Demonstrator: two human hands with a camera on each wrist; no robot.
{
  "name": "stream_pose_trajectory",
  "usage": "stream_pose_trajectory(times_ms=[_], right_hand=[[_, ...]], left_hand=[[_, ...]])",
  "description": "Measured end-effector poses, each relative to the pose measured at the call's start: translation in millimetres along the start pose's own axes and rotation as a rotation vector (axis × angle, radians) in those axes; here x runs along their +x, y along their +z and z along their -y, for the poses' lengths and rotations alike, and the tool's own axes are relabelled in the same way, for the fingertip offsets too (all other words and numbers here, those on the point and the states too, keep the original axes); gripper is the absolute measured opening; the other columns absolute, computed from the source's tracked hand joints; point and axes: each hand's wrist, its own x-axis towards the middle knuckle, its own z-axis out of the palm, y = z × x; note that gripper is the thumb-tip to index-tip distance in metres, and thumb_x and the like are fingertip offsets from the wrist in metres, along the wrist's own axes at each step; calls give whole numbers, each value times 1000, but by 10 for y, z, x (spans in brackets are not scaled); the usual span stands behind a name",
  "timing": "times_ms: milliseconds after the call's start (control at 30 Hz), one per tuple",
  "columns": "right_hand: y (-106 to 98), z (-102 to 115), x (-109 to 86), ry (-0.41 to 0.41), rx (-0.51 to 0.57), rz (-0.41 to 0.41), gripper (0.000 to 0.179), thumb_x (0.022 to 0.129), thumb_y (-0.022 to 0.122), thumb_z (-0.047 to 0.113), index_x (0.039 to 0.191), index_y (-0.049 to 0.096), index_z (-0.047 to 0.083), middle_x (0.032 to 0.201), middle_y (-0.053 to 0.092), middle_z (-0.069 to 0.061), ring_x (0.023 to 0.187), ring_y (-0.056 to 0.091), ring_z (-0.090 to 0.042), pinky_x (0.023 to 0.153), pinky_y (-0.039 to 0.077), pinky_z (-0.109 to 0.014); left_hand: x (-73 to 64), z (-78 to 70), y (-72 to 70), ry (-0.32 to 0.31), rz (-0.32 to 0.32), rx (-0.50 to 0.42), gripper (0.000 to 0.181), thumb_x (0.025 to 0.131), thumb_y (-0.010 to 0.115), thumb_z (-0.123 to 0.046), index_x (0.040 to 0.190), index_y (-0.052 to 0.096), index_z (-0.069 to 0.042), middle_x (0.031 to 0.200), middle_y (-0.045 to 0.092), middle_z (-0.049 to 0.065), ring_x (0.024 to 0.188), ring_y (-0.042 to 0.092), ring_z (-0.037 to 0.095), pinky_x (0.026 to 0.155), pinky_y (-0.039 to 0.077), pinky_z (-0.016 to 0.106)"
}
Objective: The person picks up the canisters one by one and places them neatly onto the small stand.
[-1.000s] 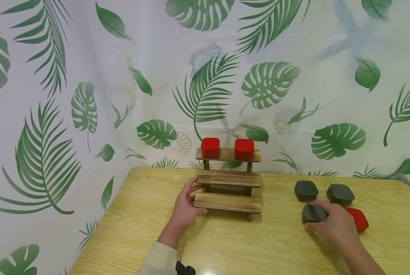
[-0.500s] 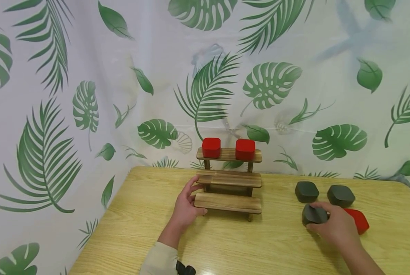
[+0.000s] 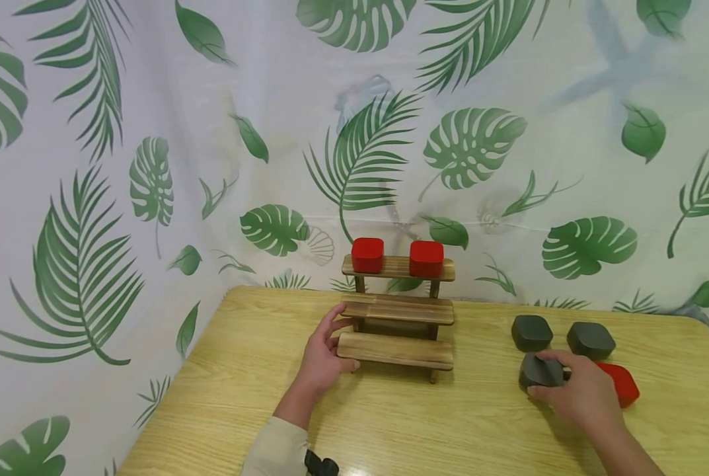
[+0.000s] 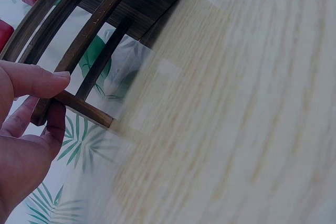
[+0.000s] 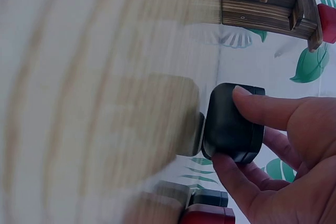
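Wooden stand [image 3: 398, 309]: it is standing upright on the table [image 3: 449, 423], its three brown, streaky-grained tiers climbing toward the back on slim legs, the plank ends rounded.

Left hand [image 3: 323, 357]: it is pinching the left end of the stand's lowest plank, thumb above and a finger curling beneath, seemingly for steadying the light frame.

Right hand [image 3: 589, 393]: well to the right of the stand, it is grasping the held dark box [image 3: 540, 372], thumb and fingertips pressing opposite sides, probably because the squat form is suiting a pinch.

Held dark box: it is showing a smooth, dull grey-black skin, plump rounded corners and a seam near one face; whether it is touching the table cannot be told.

Left red box [image 3: 368, 255] and right red box [image 3: 427, 258]: they are sitting apart on the stand's top tier, one toward each end, perhaps for even spacing; both are looking glossy, maybe plastic.

Two spare dark boxes [image 3: 532, 332]: they are resting side by side, right of the stand.

Front red box [image 3: 622, 385]: it is lying farther right of the stand, partly hidden by the right hand.
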Motion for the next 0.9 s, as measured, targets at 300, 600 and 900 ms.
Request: stream_pose_trajectory(times_ms=[300,600,900], right_hand=[[-2,80,3,-3,36,-28,74,71,90,34,131,62,1,125,57,-36,106,57,-54,76,47,-61],[-41,227,-15,-25,57,-58,74,73,90,35,132,62,2,129,54,-36,108,57,-54,75,48,-59],[-50,359,-30,-87,94,-117,69,73,90,30,131,63,2,129,54,-35,104,60,-53,75,49,-60]], left_hand=[[-121,-349,62,-28,6,-40,104,67,64,35,155,37,-13,142,46,25,109,53,44,73,52,35],[-125,-336,62,-29,0,-34,103,67,64,35,155,37,-13,142,46,27,109,54,44,72,53,35],[-127,-348,61,-22,2,-23,103,67,64,35,154,38,-12,141,47,26,108,54,45,71,52,33]])
